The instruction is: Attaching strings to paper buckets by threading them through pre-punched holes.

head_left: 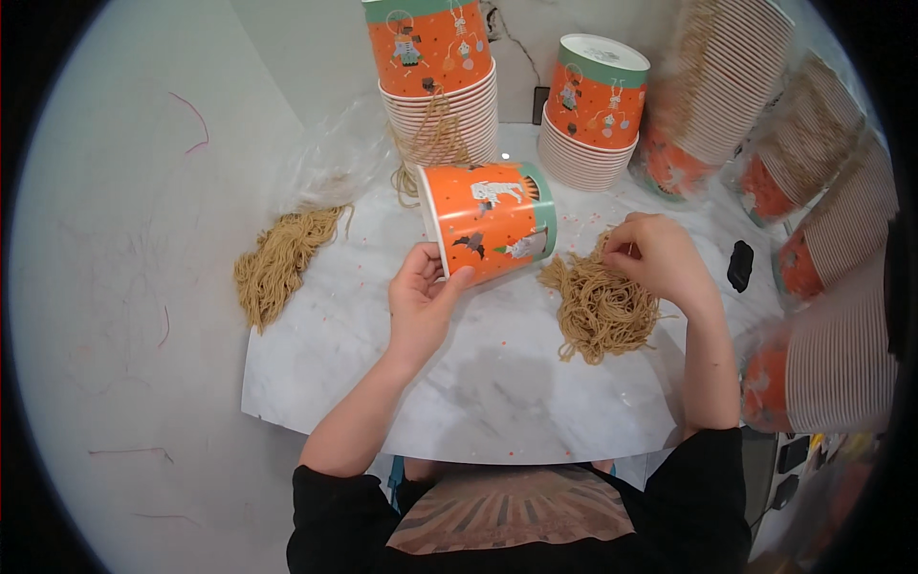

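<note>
An orange paper bucket [478, 215] with a green base band and printed figures lies tipped on its side in the air, its white rim facing left. My left hand [421, 306] grips it by the rim, with the thumb on the outside and the fingers partly hidden at the mouth. Below and to the right, a loose heap of tan strings [607, 316] rests on the marbled table [459, 383]. My right hand [660, 258] is at the heap's upper edge, its fingertips pinched together on the strings.
A bundle of tan strings [287, 263] spills from a clear plastic bag [335, 158] at left. Upside-down bucket stacks [435, 57] [598, 96] stand at the back, strings draped on the left one. Bagged bucket stacks [822, 335] line the right side, near a small black object [740, 266].
</note>
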`<state>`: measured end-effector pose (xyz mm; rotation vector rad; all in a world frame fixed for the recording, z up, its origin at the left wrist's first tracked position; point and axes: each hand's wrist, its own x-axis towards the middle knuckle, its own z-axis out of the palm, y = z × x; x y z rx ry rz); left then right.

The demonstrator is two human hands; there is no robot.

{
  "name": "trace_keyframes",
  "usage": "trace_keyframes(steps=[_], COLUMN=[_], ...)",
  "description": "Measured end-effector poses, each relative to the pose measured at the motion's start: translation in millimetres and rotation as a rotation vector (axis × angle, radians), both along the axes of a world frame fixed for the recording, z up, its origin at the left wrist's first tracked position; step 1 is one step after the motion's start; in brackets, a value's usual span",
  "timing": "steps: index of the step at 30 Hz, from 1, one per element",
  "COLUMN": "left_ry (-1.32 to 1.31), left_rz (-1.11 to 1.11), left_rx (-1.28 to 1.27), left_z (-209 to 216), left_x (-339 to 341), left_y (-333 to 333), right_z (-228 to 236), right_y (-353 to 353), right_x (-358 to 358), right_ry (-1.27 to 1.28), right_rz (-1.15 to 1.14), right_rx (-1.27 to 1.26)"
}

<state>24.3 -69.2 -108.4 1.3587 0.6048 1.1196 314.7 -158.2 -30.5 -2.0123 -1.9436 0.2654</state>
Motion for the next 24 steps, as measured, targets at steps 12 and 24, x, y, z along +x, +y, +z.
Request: trace_keyframes(steps=[12,24], left_ry=[0.258,0.067], left_rz=[0.427,-0.241], left_rx=[0.962,0.280], left_z=[-4.2,-15.4], left_x=[-0.4,10.7], left_y=[-26.8,-70.5], right_z=[28.7,4.1], right_y=[-16.8,-49.1], right_x=[-25.2,-103.1], right_ry=[0.367,0.118], right_rz=[0.121,0.467], right_rx=[0.111,0.356])
